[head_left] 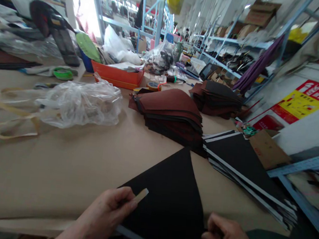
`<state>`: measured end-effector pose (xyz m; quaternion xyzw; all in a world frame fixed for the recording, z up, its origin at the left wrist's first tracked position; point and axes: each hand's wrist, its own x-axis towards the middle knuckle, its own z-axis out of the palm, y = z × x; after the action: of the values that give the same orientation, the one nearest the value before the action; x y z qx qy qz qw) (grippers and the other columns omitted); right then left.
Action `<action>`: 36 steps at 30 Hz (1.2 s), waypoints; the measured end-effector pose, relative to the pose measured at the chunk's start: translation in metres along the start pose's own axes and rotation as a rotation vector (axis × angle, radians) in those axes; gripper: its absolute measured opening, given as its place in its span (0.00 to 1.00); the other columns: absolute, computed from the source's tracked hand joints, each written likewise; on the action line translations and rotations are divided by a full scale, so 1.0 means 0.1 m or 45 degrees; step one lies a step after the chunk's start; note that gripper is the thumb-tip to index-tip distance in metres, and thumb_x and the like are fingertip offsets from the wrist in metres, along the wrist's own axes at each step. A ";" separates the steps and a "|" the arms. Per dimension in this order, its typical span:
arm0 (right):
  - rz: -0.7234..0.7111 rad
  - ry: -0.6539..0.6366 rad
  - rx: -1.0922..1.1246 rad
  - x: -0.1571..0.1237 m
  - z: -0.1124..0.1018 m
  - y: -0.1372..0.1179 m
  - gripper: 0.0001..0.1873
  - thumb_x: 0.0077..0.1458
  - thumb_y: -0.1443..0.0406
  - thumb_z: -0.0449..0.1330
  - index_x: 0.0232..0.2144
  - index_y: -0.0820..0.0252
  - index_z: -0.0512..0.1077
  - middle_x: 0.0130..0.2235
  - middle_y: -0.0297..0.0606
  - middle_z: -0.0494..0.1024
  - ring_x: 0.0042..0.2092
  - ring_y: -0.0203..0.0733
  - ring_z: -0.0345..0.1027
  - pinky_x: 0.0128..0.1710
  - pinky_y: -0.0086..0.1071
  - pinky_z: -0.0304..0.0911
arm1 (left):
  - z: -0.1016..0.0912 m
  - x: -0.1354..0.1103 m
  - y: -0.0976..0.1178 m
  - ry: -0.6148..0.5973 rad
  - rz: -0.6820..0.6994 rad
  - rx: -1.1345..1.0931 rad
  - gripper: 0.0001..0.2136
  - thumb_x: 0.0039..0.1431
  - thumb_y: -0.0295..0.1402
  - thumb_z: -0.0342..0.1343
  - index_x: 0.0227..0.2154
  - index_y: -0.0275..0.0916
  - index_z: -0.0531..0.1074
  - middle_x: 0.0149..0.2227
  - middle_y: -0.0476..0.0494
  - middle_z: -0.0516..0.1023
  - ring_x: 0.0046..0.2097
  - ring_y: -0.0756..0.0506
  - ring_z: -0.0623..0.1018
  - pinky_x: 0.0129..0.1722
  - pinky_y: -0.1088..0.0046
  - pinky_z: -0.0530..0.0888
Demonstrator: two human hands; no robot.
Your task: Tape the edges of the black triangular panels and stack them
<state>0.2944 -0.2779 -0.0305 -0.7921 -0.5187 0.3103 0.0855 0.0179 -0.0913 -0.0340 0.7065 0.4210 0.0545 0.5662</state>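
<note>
A black flat sheet (167,187), perhaps leather or fabric, lies in front of me with its pointed corner facing away. A pale strip runs along its near left edge. My left hand (109,208) is closed over the sheet's left side, pinching a short piece of whitish-yellow tape (142,195) between thumb and forefinger. At the sheet's right edge, my right hand (229,235) has its fingers pinched together on the black material; the fingertips are partly hidden. Beyond to the right, a stack of black sheets with pale strips along their edges (245,160) lies fanned out.
Brown and black cut pieces (172,105) are piled ahead, with another pile (217,96) behind. Crumpled clear plastic (82,103) and loose tan strips (18,135) lie left. An orange box (115,75) stands farther back. Blue shelving (309,166) borders the table's right side.
</note>
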 end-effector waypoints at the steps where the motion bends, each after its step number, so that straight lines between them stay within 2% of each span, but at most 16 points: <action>1: -0.071 0.057 -0.013 0.08 -0.08 -0.05 0.10 0.53 0.58 0.55 0.29 0.57 0.73 0.27 0.33 0.74 0.29 0.37 0.66 0.30 0.28 0.59 | 0.01 0.01 -0.01 0.005 0.012 0.042 0.15 0.54 0.44 0.46 0.22 0.38 0.64 0.20 0.54 0.56 0.24 0.52 0.58 0.23 0.76 0.58; 3: -0.210 0.164 -0.037 0.28 -0.19 -0.11 0.13 0.56 0.61 0.53 0.42 0.55 0.73 0.33 0.35 0.75 0.34 0.38 0.68 0.35 0.29 0.62 | 0.02 0.02 -0.02 0.060 0.059 0.152 0.15 0.55 0.43 0.46 0.20 0.38 0.63 0.20 0.54 0.57 0.24 0.51 0.60 0.23 0.76 0.59; 5: -0.294 0.216 -0.093 0.51 -0.24 -0.12 0.18 0.57 0.64 0.52 0.49 0.54 0.70 0.39 0.38 0.76 0.39 0.39 0.70 0.40 0.32 0.63 | 0.03 0.04 -0.02 0.155 0.169 0.303 0.14 0.55 0.40 0.46 0.19 0.39 0.63 0.20 0.52 0.62 0.25 0.51 0.63 0.24 0.76 0.61; 9: -0.326 0.180 -0.176 0.77 -0.21 -0.07 0.17 0.58 0.63 0.52 0.49 0.55 0.71 0.45 0.40 0.76 0.45 0.43 0.70 0.46 0.35 0.64 | 0.00 0.13 0.00 0.372 0.386 0.556 0.13 0.55 0.37 0.46 0.19 0.39 0.65 0.23 0.47 0.70 0.28 0.48 0.69 0.28 0.74 0.65; 12: -0.315 0.189 -0.237 0.68 -0.12 -0.06 0.15 0.58 0.63 0.52 0.46 0.56 0.72 0.45 0.40 0.77 0.45 0.44 0.72 0.44 0.36 0.65 | -0.05 0.25 0.04 0.473 0.402 0.624 0.13 0.55 0.36 0.46 0.17 0.40 0.62 0.20 0.49 0.67 0.26 0.49 0.68 0.27 0.74 0.64; 17: -0.301 0.107 -0.316 0.34 0.02 -0.09 0.13 0.56 0.68 0.52 0.42 0.57 0.71 0.38 0.37 0.79 0.38 0.42 0.74 0.36 0.33 0.65 | -0.10 0.41 0.10 0.449 0.347 0.664 0.13 0.56 0.35 0.46 0.17 0.39 0.60 0.20 0.51 0.64 0.25 0.50 0.65 0.27 0.74 0.61; 21: -0.284 0.079 -0.282 0.33 -0.08 -0.15 0.11 0.56 0.67 0.53 0.41 0.57 0.72 0.37 0.37 0.78 0.38 0.43 0.73 0.37 0.34 0.64 | -0.06 0.34 0.15 0.457 0.388 0.646 0.13 0.57 0.35 0.47 0.18 0.39 0.60 0.21 0.50 0.64 0.26 0.50 0.66 0.27 0.73 0.61; 24: -0.360 0.085 -0.113 0.49 -0.25 -0.32 0.10 0.57 0.65 0.53 0.39 0.57 0.73 0.36 0.37 0.77 0.39 0.41 0.71 0.39 0.34 0.62 | 0.01 0.19 0.23 0.487 0.459 0.535 0.13 0.57 0.35 0.47 0.18 0.39 0.60 0.21 0.50 0.63 0.27 0.50 0.65 0.28 0.73 0.61; 27: -0.405 0.045 0.306 0.67 -0.38 -0.58 0.09 0.56 0.63 0.55 0.37 0.58 0.73 0.34 0.35 0.75 0.37 0.37 0.68 0.37 0.31 0.60 | 0.08 0.06 0.33 0.346 0.344 0.313 0.12 0.56 0.35 0.48 0.19 0.39 0.61 0.20 0.52 0.60 0.25 0.51 0.62 0.26 0.74 0.59; 29: -0.378 -0.070 0.647 0.77 -0.40 -0.76 0.10 0.54 0.62 0.57 0.37 0.59 0.72 0.31 0.33 0.73 0.32 0.34 0.66 0.33 0.29 0.59 | 0.11 0.02 0.38 0.266 0.240 0.163 0.12 0.55 0.36 0.49 0.19 0.38 0.62 0.20 0.53 0.59 0.24 0.52 0.60 0.24 0.75 0.58; 31: -0.338 -0.229 0.904 0.86 -0.37 -0.91 0.14 0.51 0.60 0.60 0.40 0.60 0.71 0.29 0.31 0.69 0.27 0.31 0.61 0.28 0.27 0.57 | 0.13 0.00 0.40 0.251 0.203 0.088 0.12 0.55 0.37 0.50 0.19 0.38 0.62 0.20 0.54 0.58 0.24 0.52 0.58 0.23 0.75 0.56; 34: -0.290 -0.418 1.019 0.99 -0.29 -1.05 0.19 0.48 0.60 0.62 0.42 0.62 0.70 0.25 0.27 0.65 0.22 0.27 0.52 0.23 0.25 0.50 | 0.14 0.00 0.41 0.250 0.201 0.077 0.12 0.54 0.35 0.50 0.18 0.38 0.62 0.20 0.53 0.58 0.24 0.53 0.58 0.23 0.75 0.56; 36: -0.276 -0.493 0.995 1.06 -0.23 -1.09 0.16 0.48 0.61 0.62 0.40 0.63 0.70 0.24 0.26 0.62 0.22 0.26 0.49 0.22 0.25 0.47 | 0.14 0.01 0.40 0.248 0.192 0.074 0.12 0.54 0.35 0.50 0.18 0.37 0.62 0.20 0.53 0.58 0.24 0.53 0.58 0.23 0.75 0.56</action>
<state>0.2530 -0.1319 -0.0049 -0.5689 -0.4490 0.6146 0.3116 0.0474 -0.1016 -0.0056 0.7437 0.4212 0.1530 0.4961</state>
